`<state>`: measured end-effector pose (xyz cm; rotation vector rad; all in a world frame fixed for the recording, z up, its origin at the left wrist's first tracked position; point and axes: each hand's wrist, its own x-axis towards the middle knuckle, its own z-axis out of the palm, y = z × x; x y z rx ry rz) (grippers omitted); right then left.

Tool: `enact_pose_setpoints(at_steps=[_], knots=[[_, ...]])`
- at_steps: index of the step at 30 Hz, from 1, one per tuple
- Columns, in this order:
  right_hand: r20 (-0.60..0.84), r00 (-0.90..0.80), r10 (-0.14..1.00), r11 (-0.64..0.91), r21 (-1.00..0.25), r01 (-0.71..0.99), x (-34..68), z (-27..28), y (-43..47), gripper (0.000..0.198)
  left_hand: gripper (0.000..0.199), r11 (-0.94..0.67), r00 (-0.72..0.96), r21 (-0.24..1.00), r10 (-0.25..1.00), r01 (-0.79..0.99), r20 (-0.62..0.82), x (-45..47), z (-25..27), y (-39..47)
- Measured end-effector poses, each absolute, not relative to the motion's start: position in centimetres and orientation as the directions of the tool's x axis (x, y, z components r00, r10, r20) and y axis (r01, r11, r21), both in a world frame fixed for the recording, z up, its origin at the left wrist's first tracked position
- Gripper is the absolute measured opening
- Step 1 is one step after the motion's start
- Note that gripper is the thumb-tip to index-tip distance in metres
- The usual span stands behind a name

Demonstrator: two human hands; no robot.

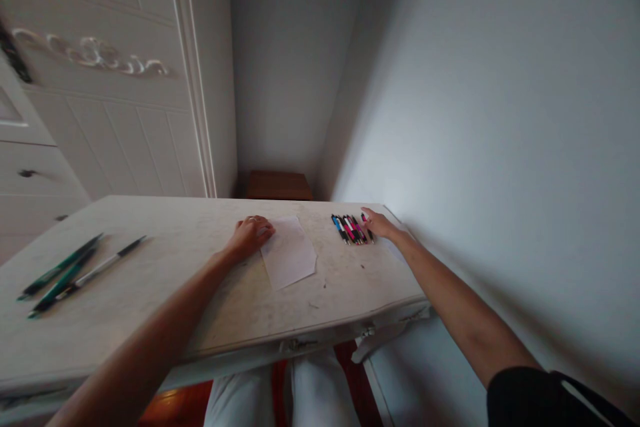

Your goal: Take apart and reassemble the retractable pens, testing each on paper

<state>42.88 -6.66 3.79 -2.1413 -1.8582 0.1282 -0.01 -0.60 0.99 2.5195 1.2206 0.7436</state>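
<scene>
A sheet of white paper (290, 255) lies on the table. My left hand (251, 235) rests over its upper left edge, fingers lying loosely on it and holding nothing. Farther right, several pens (349, 229) in blue, white, pink and black lie side by side in a close row. At the right end of that row, my right hand (379, 222) has its thumb and fingers closed on a pen (364, 217) with pink and black parts. My fingers partly cover that pen.
On the left of the white table (175, 240) lie two green pens (63, 280) and a white-and-black pen (105, 270). A white cabinet (125, 80) rises behind at left, and a wall (475, 113) runs along the right. A brown wooden piece (279, 185) stands beyond the far edge.
</scene>
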Motion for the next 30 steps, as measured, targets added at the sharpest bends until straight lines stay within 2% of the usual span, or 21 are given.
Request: enact_pose_setpoints(at_steps=[10, 23, 30], knots=[[0.136, 0.196, 0.971, -0.147, -0.31, 0.939, 42.5, 2.6, -5.9, 0.025, 0.037, -0.607, 0.509, 0.43, 0.795, 0.669, 0.33, 0.2, 0.9, -0.4], [0.133, 0.233, 0.963, -0.153, -0.439, 0.885, 41.5, 3.0, -6.4, 0.029, 0.036, -0.601, 0.505, 0.443, 0.799, 0.665, 0.326, 0.2, 1.5, -0.7], [0.272, 0.294, 0.916, -0.114, -0.526, 0.843, 40.7, 4.6, -8.1, 0.018, 0.035, -0.6, 0.5, 0.455, 0.8, 0.658, 0.332, 0.2, 1.3, -0.6]])
